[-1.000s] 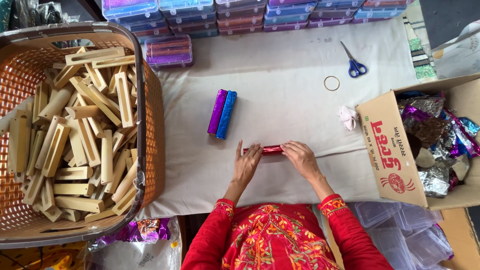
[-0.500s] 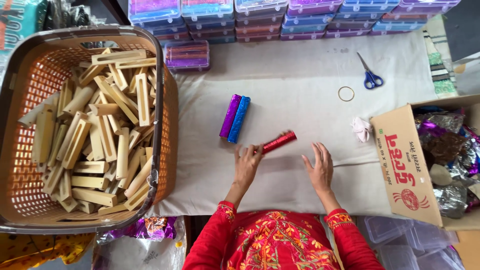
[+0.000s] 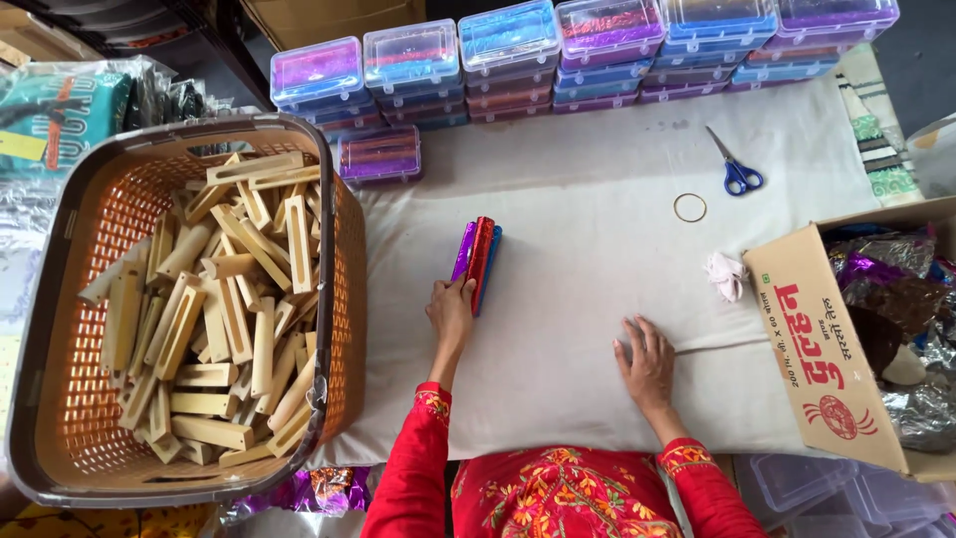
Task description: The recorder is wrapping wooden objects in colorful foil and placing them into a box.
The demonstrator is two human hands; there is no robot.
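On the bench, mid-cloth: three foil-wrapped sticks lie side by side, touching — purple stick (image 3: 464,251), red stick (image 3: 481,259), blue stick (image 3: 492,261).
Left hand: my left hand (image 3: 451,311) sits at the near end of that bundle, fingertips touching the red stick's end; fingers loosely curled, not closed round anything that I can see.
Right hand: my right hand (image 3: 647,366) lies flat on the white cloth (image 3: 588,259), palm down, fingers spread, holding nothing, well apart from the sticks.
Red stick: sits on top, between purple and blue, pointing away from me.
Basket: orange basket (image 3: 60,299) to my left on the bench edge, filled with bare wooden blocks (image 3: 229,309).
Carton: open cardboard carton (image 3: 827,359) to my right, shiny foil sheets (image 3: 896,299) inside.
Far side: rows of stacked clear plastic boxes (image 3: 518,50) with coloured contents; one single box (image 3: 378,154) stands nearer, by the basket.
Loose items: blue-handled scissors (image 3: 735,167), a rubber band (image 3: 689,207) near them, a crumpled white scrap (image 3: 725,274) just beside the carton.
Sleeves: red, embroidered cuffs.
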